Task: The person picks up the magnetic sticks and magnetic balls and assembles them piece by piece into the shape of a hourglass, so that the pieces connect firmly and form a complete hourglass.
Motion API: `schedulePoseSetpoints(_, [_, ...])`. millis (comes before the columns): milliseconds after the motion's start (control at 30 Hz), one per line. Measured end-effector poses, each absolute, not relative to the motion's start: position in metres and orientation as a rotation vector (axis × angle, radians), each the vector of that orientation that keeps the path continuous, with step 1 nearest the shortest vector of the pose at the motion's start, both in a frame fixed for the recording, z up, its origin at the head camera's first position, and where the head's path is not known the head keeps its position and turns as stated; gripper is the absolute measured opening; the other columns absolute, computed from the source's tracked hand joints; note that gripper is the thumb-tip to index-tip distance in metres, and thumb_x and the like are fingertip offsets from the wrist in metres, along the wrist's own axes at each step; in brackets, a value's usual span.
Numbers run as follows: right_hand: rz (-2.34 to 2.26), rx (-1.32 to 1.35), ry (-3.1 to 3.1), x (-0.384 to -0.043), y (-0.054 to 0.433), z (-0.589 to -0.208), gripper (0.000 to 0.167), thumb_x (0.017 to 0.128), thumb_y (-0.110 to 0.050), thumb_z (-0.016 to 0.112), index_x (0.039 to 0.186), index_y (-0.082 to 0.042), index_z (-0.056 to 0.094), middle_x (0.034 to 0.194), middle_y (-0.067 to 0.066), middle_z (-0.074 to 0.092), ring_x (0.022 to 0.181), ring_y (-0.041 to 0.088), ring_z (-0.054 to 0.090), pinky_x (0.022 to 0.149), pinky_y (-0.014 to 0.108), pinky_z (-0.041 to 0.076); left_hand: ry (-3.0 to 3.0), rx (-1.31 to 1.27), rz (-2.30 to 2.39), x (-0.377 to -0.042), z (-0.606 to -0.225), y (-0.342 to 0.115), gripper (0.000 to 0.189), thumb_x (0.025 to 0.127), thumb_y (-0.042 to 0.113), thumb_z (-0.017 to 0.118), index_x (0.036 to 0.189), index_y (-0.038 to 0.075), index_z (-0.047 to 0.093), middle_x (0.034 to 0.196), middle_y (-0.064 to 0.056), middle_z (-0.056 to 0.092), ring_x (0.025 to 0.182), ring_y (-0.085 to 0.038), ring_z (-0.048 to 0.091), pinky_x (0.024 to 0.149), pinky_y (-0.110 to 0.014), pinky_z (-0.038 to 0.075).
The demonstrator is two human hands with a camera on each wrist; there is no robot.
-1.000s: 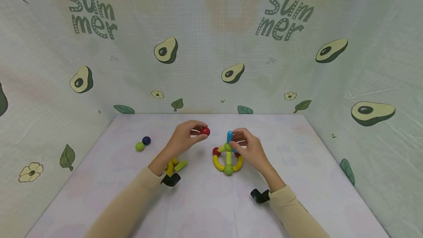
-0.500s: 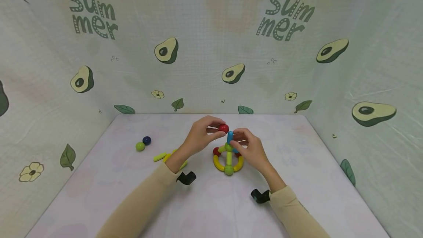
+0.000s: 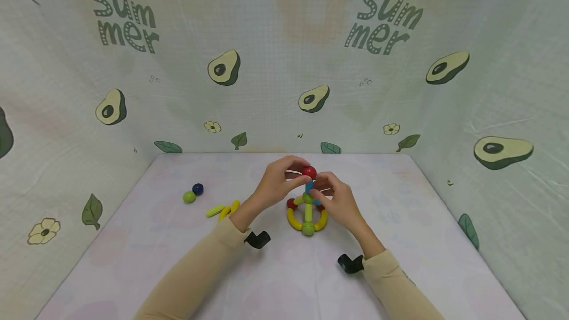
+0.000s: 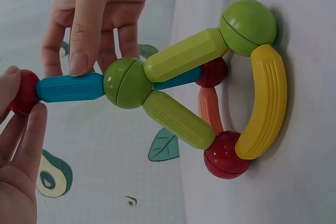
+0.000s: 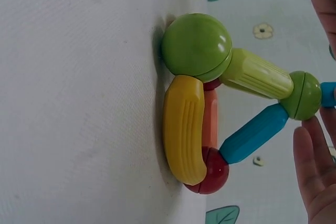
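My L hand (image 3: 277,182) has the red ball (image 4: 26,92) pinched btwn thumb & fingers, at the tip of the upright blue stick (image 4: 63,90); in the L wrist view they look to be touching. My R hand (image 3: 337,196) grips that stick, thumb on the near side, fingers round the back. It stands on the upper green ball (image 4: 126,83) of the toy frame (image 3: 308,212), whose yellow curved pieces (image 4: 270,100) & lower green ball (image 5: 194,43) sit on the table (image 3: 302,270).

To do this well, IMO: R hand just steadies, no sideways squeeze; L hand presses straight along the stick, then lets go gently. Push off-centre & the light-green sticks (image 4: 184,55) could twist loose, b/c the lot is prob. a bit top-heavy.

Hard to see: my L thumb crowds the join in the head view, & the R wrist view leaves that red ball out altogether. Can't tell how hard my R fingers press. The orange stick (image 5: 210,119) at the back is partly covered. My L wrist (image 3: 243,217) blocks some loose yellow pieces (image 3: 235,206), so no sure count.
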State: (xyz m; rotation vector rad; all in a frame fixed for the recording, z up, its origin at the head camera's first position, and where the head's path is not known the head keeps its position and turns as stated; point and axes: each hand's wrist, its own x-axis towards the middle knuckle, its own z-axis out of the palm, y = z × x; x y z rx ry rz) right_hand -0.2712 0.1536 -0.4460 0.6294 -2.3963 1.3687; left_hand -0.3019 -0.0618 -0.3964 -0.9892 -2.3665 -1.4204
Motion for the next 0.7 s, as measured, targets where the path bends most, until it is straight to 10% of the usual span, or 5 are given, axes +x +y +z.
schedulePoseSetpoints(700, [1.387, 0.579, -2.288, -0.264, 0.157, -0.429, 0.044, 0.099, -0.016, 0.078, 0.139, -0.012, 0.059, 0.118, 0.008, 0.075, 0.105, 0.023, 0.073, 0.09, 0.031, 0.062, -2.347, -1.015, -1.359, -0.298, -0.401, -0.059, 0.034, 0.1, 0.016, 0.077, 0.133, 0.012, 0.07, 0.127, -0.004, 0.069, 0.111, -0.016, 0.074, 0.091, -0.025, 0.061])
